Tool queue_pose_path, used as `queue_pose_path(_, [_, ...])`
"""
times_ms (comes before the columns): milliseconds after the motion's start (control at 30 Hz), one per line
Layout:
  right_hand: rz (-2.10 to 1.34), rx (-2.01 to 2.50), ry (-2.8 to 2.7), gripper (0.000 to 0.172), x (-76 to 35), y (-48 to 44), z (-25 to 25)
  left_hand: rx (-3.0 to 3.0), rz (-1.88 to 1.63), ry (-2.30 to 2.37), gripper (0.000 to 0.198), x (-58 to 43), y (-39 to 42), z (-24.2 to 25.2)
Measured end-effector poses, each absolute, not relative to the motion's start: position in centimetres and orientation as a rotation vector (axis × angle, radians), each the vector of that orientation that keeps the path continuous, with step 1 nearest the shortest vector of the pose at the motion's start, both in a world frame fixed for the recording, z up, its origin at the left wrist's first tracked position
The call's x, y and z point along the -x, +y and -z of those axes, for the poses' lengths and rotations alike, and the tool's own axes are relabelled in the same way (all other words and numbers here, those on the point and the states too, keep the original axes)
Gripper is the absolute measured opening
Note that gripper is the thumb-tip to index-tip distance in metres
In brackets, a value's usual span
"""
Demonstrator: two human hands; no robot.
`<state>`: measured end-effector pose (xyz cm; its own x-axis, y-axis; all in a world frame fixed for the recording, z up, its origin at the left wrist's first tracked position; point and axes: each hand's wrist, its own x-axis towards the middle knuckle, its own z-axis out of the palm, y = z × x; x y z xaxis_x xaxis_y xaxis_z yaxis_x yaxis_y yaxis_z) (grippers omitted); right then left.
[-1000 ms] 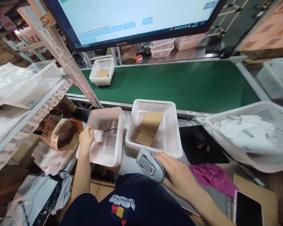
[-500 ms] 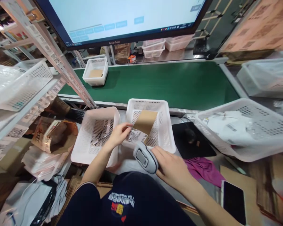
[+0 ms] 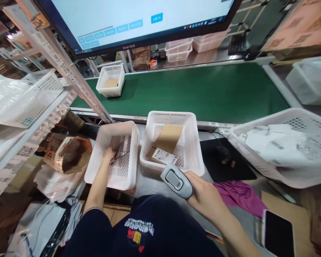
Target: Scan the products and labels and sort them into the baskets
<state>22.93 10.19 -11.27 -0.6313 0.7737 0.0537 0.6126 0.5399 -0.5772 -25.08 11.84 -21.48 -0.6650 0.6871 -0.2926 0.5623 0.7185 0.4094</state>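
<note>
My right hand is wrapped round the handle of a grey barcode scanner, held over the near rim of the middle white basket. In that basket lie a brown cardboard piece and a white printed label. My left hand reaches down into the left white basket, its fingers curled at the edge of a thin, dark, slender item that seems to be in clear wrapping. What the fingertips pinch, if anything, is too small to make out.
A monitor hangs above a green conveyor belt carrying a small white basket. To the right are a mouse pad, a purple cloth, a phone and a large basket of white parcels. An upright post stands left.
My left hand has left the label in the middle basket and moved left, down into the left basket. The scanner has shifted slightly right, and a button on the screen has turned brighter blue.
</note>
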Motion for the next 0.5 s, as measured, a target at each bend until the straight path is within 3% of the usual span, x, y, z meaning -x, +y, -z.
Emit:
queue_pose_path(233, [-0.838,1.174,-2.473,0.032,-23.0,10.5,11.6,-0.833,-0.880,2.362,0.017,24.4,13.8,18.5])
queue_pose_path(500, [-0.871,1.268,-2.710,0.047,-18.7,11.4,8.0,-0.938,-1.354,1.725,0.038,15.2,15.7,13.5])
